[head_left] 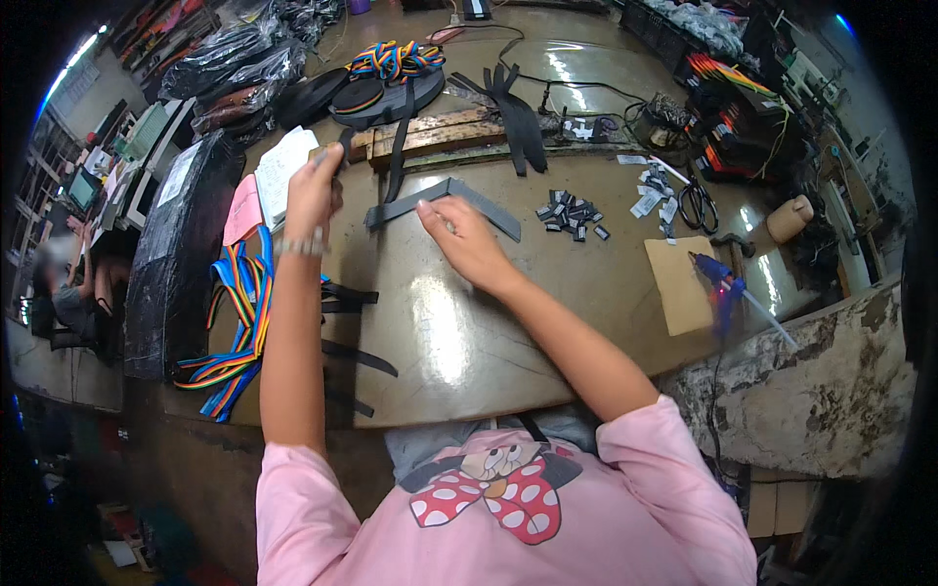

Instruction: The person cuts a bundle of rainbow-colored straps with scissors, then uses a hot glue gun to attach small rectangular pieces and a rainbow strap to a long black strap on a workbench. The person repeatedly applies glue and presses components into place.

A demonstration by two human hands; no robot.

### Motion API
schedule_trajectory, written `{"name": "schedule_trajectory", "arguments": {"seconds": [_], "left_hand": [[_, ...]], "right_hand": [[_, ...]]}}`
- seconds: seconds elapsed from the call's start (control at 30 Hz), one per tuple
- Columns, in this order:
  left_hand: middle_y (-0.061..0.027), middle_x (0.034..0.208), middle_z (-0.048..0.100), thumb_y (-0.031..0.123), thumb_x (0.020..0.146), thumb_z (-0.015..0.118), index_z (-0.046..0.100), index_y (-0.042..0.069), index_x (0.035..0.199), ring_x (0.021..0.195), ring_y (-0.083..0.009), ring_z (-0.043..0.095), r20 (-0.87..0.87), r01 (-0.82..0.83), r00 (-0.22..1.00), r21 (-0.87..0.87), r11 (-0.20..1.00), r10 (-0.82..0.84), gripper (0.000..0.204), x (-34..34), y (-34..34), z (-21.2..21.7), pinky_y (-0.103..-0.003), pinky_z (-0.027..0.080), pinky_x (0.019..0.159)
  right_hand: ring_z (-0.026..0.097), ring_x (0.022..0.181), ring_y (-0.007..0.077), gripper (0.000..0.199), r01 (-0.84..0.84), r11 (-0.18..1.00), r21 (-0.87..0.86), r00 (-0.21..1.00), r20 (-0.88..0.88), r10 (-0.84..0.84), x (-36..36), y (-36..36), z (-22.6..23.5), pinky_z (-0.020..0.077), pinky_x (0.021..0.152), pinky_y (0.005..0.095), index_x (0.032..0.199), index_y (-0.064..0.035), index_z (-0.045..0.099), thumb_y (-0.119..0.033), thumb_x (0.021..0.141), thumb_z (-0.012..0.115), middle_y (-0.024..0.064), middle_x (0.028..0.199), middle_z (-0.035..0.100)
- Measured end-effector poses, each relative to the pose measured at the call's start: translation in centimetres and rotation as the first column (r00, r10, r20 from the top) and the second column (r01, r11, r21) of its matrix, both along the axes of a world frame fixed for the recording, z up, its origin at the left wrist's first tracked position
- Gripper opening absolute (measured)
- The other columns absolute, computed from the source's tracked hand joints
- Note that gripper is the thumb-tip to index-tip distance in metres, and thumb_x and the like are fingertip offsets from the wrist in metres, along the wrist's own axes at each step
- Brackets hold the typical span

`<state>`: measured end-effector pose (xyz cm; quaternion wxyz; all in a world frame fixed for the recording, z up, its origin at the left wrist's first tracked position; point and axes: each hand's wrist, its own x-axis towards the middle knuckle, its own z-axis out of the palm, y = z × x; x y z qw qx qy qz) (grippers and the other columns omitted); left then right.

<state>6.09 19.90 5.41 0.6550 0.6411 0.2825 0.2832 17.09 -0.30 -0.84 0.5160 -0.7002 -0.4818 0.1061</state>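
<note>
My left hand [316, 195] is raised at the left of the table, its fingers closed round what looks like a dark strap; a short bit of it shows above the fingertips, slightly blurred. Over the middle of the table, my right hand [465, 244] pinches a dark grey webbing strap [489, 212] with the thumb on its edge. That strap is bent at an angle, one leg running left and the other down to the right. Just beyond it, a narrow black strap [398, 156] hangs over a wooden bar [445, 135].
Small black buckles [570, 215] lie in a pile right of centre, with scissors [698, 203], labels and a blue glue gun [716, 271] on cardboard further right. Rainbow straps [239, 327] drape at the left beside a black-wrapped bundle [176, 254]. Rolled webbing [391, 98] sits behind. Another person sits far left.
</note>
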Motion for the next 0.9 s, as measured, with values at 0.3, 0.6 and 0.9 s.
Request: {"name": "schedule_trajectory", "arguments": {"seconds": [0.3, 0.6, 0.9], "left_hand": [[-0.006, 0.08, 0.064, 0.012, 0.084, 0.077, 0.069, -0.001, 0.087, 0.071, -0.0134, 0.059, -0.108, 0.029, 0.994, 0.466, 0.884, 0.025, 0.016, -11.4, -20.4, -1.2, -0.025, 0.045, 0.062], [-0.0033, 0.075, 0.055, 0.02, 0.077, 0.08, 0.073, 0.01, 0.087, 0.074, -0.0234, 0.052, -0.387, 0.325, 0.922, 0.725, 0.608, -0.031, 0.016, -15.2, -24.8, -6.8, -0.036, 0.041, 0.068], [-0.0005, 0.08, 0.05, 0.028, 0.074, 0.081, 0.075, 0.02, 0.101, 0.075, -0.0212, 0.047, -0.378, 0.328, 0.926, 0.801, 0.501, -0.001, 0.029, -17.1, -21.8, -8.0, -0.035, 0.035, 0.069]], "right_hand": [[0.055, 0.077, 0.0008, 0.029, -0.67, 0.718, 0.189, 0.308, -0.809, 0.5, 1.0, -3.3, 7.8, 0.0414, 0.058, 0.0148, 0.113, -0.0055, 0.067, -0.015, 0.087, 0.076, -0.0043, 0.095, 0.066], [0.065, 0.079, 0.0079, 0.028, -0.3, 0.954, 0.002, 0.746, -0.623, 0.236, 6.2, -1.9, 5.0, 0.0555, 0.073, 0.0206, 0.11, 0.0026, 0.068, -0.017, 0.09, 0.074, 0.0052, 0.098, 0.07], [0.068, 0.083, 0.0316, 0.033, -0.011, 0.996, -0.085, 0.972, 0.233, 0.031, 5.1, 5.1, -4.7, 0.0519, 0.075, 0.0417, 0.1, 0.0007, 0.072, -0.027, 0.082, 0.075, 0.0208, 0.089, 0.069]]}}
